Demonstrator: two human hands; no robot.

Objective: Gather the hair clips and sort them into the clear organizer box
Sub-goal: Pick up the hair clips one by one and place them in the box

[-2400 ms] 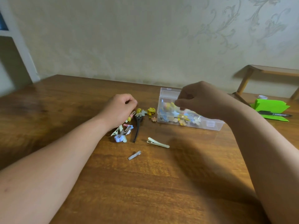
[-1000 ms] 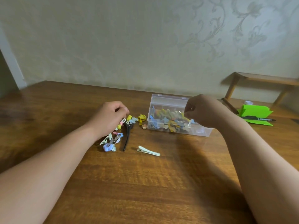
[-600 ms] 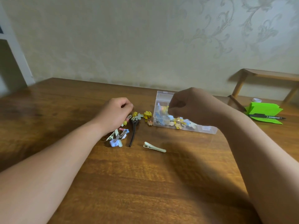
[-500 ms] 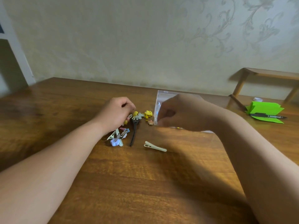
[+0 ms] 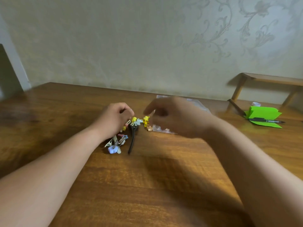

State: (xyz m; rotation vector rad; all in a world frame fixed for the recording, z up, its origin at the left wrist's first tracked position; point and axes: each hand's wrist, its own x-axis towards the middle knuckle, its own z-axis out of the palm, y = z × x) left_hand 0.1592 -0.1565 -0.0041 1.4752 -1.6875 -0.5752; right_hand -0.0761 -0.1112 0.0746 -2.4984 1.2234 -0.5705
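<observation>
Two bare forearms reach from the lower corners across a wooden table (image 5: 164, 185) toward mid-frame. Right hand (image 5: 177, 117), blurred, hovers over the clear organizer box (image 5: 164, 130), hiding its contents; whether it grasps anything cannot be told. Left hand (image 5: 114, 120) is curled over a small heap of hair clips (image 5: 118, 143), apparently pinching one. A long black clip (image 5: 132, 140) lies beside. The clips look light, stiff and slippery, best pinched mid-length.
</observation>
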